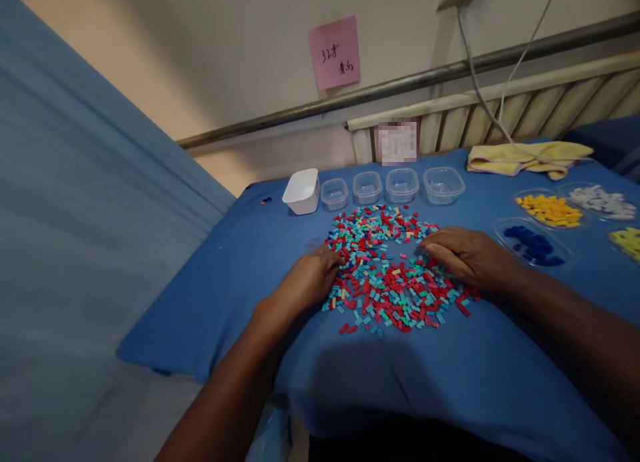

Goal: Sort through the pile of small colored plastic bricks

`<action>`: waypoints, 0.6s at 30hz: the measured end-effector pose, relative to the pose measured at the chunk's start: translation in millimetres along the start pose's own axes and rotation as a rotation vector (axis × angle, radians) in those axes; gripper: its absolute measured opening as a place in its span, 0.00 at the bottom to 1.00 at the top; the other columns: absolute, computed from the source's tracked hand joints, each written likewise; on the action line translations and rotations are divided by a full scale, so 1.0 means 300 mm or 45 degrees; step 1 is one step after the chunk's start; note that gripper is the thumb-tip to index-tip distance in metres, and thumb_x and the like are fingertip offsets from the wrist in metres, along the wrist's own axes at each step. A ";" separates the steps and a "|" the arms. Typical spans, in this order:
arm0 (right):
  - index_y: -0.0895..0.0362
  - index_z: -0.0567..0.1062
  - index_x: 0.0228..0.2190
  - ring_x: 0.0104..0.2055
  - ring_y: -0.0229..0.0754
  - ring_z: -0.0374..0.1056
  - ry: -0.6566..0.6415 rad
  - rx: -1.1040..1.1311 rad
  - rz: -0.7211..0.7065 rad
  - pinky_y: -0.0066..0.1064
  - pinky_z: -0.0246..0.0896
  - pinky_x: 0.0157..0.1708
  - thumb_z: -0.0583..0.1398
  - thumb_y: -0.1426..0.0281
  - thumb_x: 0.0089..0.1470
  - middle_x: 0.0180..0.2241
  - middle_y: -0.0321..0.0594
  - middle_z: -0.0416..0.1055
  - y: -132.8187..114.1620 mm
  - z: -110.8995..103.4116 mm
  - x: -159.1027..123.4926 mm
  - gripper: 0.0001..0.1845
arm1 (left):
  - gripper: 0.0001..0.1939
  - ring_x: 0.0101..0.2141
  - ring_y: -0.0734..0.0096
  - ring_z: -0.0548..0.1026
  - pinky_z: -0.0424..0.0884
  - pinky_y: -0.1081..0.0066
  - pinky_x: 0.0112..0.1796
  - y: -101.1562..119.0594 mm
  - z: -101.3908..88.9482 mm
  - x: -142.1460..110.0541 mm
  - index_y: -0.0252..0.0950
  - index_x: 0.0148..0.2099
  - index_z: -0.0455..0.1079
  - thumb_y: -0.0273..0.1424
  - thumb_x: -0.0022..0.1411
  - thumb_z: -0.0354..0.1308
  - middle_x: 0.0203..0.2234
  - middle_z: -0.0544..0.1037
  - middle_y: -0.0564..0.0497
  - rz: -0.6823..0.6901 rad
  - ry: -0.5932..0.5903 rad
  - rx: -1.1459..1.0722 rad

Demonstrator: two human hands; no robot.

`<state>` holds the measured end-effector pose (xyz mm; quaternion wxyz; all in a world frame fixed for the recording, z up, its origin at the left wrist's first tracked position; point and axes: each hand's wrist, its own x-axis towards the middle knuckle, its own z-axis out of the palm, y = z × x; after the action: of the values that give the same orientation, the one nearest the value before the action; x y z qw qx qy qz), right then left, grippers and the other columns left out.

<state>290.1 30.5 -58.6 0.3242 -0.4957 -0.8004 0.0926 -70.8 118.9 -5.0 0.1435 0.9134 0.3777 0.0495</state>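
Note:
A spread pile of small plastic bricks (387, 265), mostly red, teal and light blue, lies on the blue cloth (240, 275) over the table. My left hand (307, 282) rests palm down at the pile's left edge, fingertips touching the bricks. My right hand (463, 255) lies flat on the pile's right side, fingers pointing left. Whether either hand pinches a brick is hidden under the fingers.
Behind the pile stand a white tub (302, 191) and several clear tubs (400, 184) in a row. At the right, lids hold yellow bricks (550, 210), white bricks (603, 202) and dark blue bricks (534, 243). A yellow towel (525, 159) lies by the radiator.

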 end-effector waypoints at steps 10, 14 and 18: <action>0.51 0.81 0.37 0.40 0.49 0.77 -0.023 0.037 0.019 0.39 0.71 0.45 0.50 0.54 0.78 0.35 0.45 0.81 -0.001 -0.006 0.002 0.26 | 0.37 0.78 0.48 0.51 0.49 0.50 0.75 0.111 0.045 0.084 0.29 0.82 0.53 0.49 0.84 0.43 0.79 0.51 0.37 0.126 -0.092 0.179; 0.51 0.80 0.38 0.41 0.50 0.77 -0.039 0.038 -0.009 0.40 0.71 0.45 0.51 0.56 0.78 0.36 0.45 0.81 0.000 0.001 0.003 0.24 | 0.47 0.80 0.51 0.34 0.37 0.46 0.77 0.130 0.111 0.127 0.31 0.85 0.39 0.60 0.81 0.35 0.81 0.33 0.43 0.075 -0.289 0.226; 0.52 0.80 0.40 0.43 0.50 0.78 -0.048 0.041 -0.024 0.42 0.71 0.48 0.51 0.57 0.78 0.39 0.44 0.83 0.000 0.003 0.006 0.22 | 0.47 0.80 0.55 0.33 0.36 0.48 0.77 0.127 0.109 0.219 0.31 0.84 0.38 0.60 0.81 0.35 0.81 0.34 0.45 0.120 -0.273 0.303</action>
<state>289.1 32.1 -58.5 0.3180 -0.4810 -0.8093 0.1117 8.2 132.1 -26.0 0.0711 0.9408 0.3200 -0.0865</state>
